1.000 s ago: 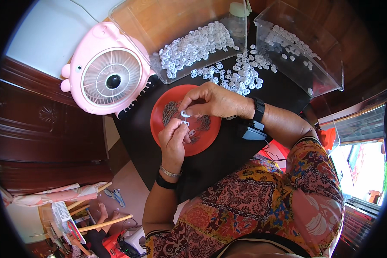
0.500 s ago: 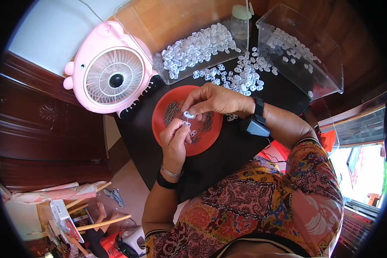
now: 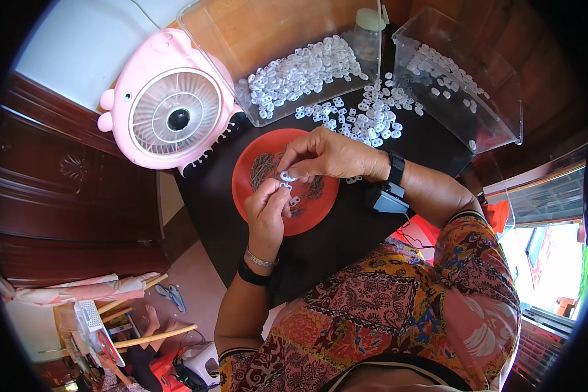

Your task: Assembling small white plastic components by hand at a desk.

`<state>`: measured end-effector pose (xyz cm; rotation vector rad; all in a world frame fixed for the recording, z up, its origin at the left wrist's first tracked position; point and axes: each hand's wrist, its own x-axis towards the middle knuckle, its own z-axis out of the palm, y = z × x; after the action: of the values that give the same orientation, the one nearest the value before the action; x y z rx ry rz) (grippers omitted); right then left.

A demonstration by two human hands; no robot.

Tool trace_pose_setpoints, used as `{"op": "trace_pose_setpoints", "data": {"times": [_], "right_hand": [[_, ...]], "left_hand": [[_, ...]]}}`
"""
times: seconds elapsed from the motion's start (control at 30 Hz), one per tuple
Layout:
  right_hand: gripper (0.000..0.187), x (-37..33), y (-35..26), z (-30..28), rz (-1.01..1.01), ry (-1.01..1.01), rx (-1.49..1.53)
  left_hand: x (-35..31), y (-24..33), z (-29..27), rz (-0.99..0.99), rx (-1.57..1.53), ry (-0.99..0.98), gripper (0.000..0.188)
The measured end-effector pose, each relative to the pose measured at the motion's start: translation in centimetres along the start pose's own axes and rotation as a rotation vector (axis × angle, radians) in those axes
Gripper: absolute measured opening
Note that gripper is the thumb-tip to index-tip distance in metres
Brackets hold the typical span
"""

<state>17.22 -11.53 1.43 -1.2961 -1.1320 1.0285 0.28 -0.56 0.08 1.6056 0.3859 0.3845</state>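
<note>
my right hand (image 3: 330,157) pinches a small white ring (image 3: 286,176) over the red plate (image 3: 255,171); my left hand (image 3: 268,212) pinches another. loosening either pinch could drop a ring among the plate's loose bits.

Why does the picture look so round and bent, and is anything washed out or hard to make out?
Head view: a fisheye lens bends straight edges, so the clear plastic bins curve and the corners go black. Daylight at the lower right blows out the window area. The left hand and right hand above the red plate are sharp; the small white pieces blur into one another.
</note>
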Motion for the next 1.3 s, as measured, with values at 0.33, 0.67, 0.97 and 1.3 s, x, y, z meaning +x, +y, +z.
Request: {"op": "trace_pose_setpoints", "data": {"times": [0.33,0.67,0.97,1.3], "right_hand": [[0.016,-0.3,-0.5,1.2,-0.266,0.057,-0.199],[0.029,-0.5,-0.5,2.1,-0.45,0.145,-0.373],[0.028,-0.3,-0.5,2.1,-0.547,0.13,-0.458],[0.027,-0.4,-0.5,2.2,-0.516,0.108,-0.462]], "left_hand": [[0.0,-0.5,0.3,0.034,-0.038,0.036,0.022],[-0.4,-0.6,0.5,0.0,-0.203,0.1,0.021],[-0.2,-0.4,0.2,-0.063,-0.231,0.099,0.022],[-0.1,-0.1,0.4,-0.081,-0.271,0.094,0.024]]}}
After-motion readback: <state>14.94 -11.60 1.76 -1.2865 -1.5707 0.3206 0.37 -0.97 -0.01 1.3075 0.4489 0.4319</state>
